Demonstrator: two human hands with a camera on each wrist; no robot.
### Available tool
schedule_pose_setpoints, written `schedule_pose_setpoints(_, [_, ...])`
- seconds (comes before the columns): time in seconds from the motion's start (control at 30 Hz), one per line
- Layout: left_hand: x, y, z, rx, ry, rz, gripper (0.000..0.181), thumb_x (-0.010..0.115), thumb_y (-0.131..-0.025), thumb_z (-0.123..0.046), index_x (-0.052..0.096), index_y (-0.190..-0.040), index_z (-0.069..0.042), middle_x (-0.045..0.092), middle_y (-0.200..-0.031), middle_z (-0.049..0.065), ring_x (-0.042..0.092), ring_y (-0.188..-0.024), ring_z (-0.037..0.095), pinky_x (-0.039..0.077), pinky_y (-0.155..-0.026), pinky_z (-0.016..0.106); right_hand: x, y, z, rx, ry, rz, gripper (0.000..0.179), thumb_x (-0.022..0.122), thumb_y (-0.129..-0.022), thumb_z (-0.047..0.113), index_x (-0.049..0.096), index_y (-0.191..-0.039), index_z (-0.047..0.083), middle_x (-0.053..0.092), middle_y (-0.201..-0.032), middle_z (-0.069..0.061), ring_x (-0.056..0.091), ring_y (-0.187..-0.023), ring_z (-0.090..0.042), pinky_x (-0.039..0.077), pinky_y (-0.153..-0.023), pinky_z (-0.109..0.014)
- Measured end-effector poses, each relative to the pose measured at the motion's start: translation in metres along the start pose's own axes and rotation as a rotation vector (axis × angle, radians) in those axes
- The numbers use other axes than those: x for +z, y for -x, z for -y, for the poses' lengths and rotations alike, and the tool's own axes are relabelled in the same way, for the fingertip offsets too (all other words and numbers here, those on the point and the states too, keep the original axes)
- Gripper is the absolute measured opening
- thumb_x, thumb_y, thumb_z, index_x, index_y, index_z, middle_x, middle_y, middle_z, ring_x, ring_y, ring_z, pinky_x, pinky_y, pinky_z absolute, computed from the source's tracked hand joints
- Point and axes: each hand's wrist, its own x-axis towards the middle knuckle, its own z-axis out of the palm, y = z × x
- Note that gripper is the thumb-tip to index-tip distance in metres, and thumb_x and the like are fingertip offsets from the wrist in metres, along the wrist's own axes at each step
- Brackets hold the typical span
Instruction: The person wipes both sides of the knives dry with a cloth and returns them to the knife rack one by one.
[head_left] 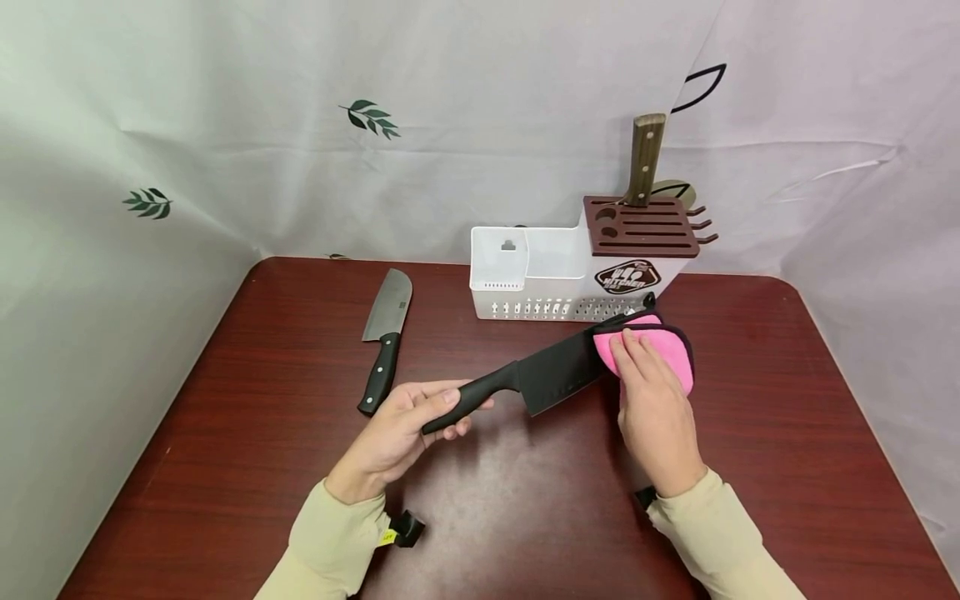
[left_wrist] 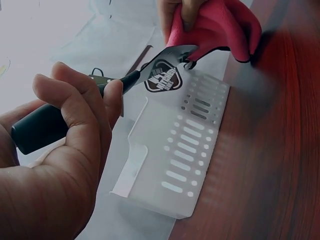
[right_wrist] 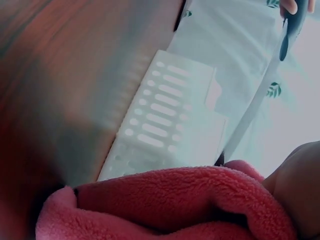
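Note:
My left hand point(head_left: 393, 433) grips the handle of a black cleaver point(head_left: 557, 372), thumb along the top, blade pointing to the right. A pink cloth point(head_left: 671, 354) with dark edging is folded over the far end of the blade, hiding part of it. My right hand point(head_left: 662, 425) pinches the cloth around the blade. In the left wrist view the cleaver handle point(left_wrist: 42, 127) lies within the curled fingers, and the cloth point(left_wrist: 215, 27) is bunched in the other hand. Cloth point(right_wrist: 165, 200) fills the bottom of the right wrist view.
A second cleaver point(head_left: 388, 312) with a steel blade and black handle lies on the dark red table point(head_left: 247, 450) at left. Behind the hands stands a white knife holder point(head_left: 536, 308) with a brown slotted top point(head_left: 637, 229), holding a wooden-handled knife point(head_left: 645, 158). White curtains surround the table.

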Motion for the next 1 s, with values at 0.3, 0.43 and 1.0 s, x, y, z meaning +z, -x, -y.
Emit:
schedule_pose_setpoints(0.3, [0.005,-0.004,0.004,-0.017,0.009,-0.005,0.037,0.048,-0.106,-0.009,0.055,-0.131,0.017,0.072,-0.100,0.009,0.054,-0.072,0.009,0.047,-0.069,0.021,0.002,-0.003,0.013,-0.036,-0.003,0.009,0.056,0.052,-0.081,-0.019,0.060,-0.134,-0.005,0.057,-0.139,-0.023,0.053,-0.128,-0.043,0.038,-0.109,-0.053])
schedule_pose_setpoints(0.43, [0.006,-0.005,0.006,-0.013,0.019,-0.004,0.036,0.048,-0.105,-0.009,0.055,-0.130,0.017,0.072,-0.100,0.008,0.055,-0.073,0.008,0.047,-0.069,0.021,0.003,-0.001,0.019,-0.054,-0.009,0.009,0.054,0.051,-0.082,-0.017,0.061,-0.134,-0.005,0.057,-0.139,-0.023,0.053,-0.127,-0.043,0.038,-0.108,-0.053])
schedule_pose_setpoints(1.0, [0.009,-0.010,0.004,-0.023,0.011,-0.048,0.037,0.051,-0.104,-0.010,0.056,-0.131,0.015,0.074,-0.105,0.008,0.061,-0.076,0.007,0.049,-0.069,0.019,0.010,0.003,0.034,-0.187,-0.053,0.012,0.053,0.050,-0.084,-0.013,0.060,-0.136,-0.002,0.057,-0.141,-0.019,0.053,-0.130,-0.038,0.040,-0.106,-0.055])
